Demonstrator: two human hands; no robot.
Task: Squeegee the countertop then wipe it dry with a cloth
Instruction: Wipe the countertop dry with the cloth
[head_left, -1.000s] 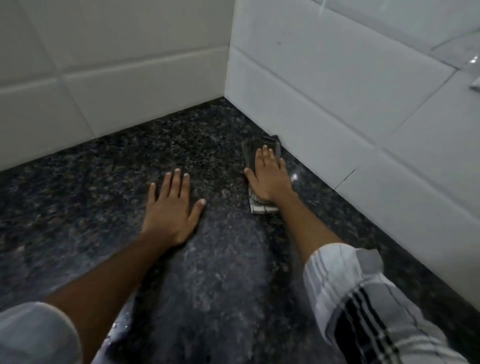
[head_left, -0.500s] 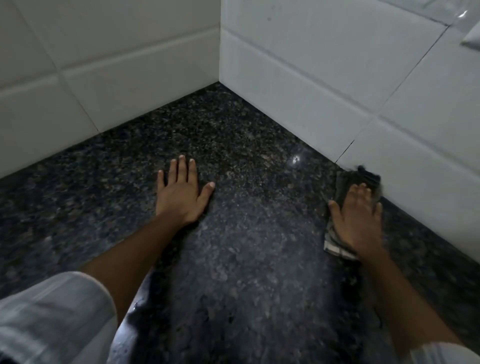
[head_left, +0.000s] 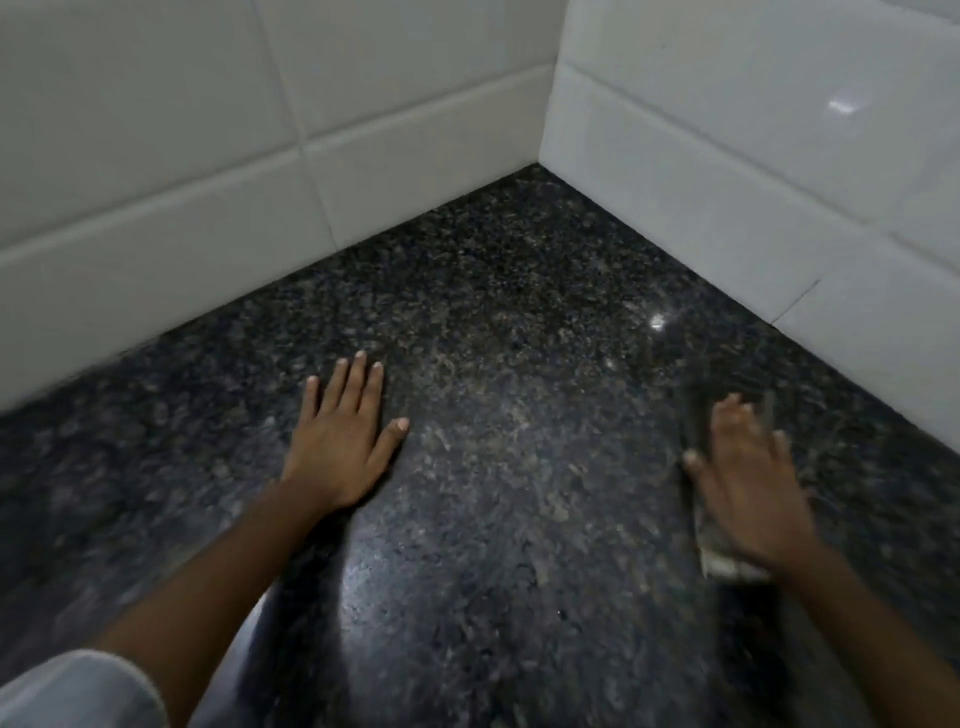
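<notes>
A dark speckled granite countertop (head_left: 509, 426) fills the corner between two white tiled walls. My left hand (head_left: 345, 447) lies flat on it, fingers straight and spread, palm down. My right hand (head_left: 748, 483) presses flat on a folded dark cloth (head_left: 698, 431) with a light striped edge showing near my wrist. The right hand and cloth are blurred by motion. The cloth lies mostly under the hand, out on the stone away from the right wall. No squeegee is in view.
White tiled walls (head_left: 727, 171) meet at the back corner and bound the counter on the left and right. A wet sheen (head_left: 363, 582) shows on the stone between my arms. My pale sleeve (head_left: 78, 691) is at the bottom left.
My right hand slid the cloth from near the back corner along the right wall toward me, then out from the wall. My left hand stayed planted flat.
</notes>
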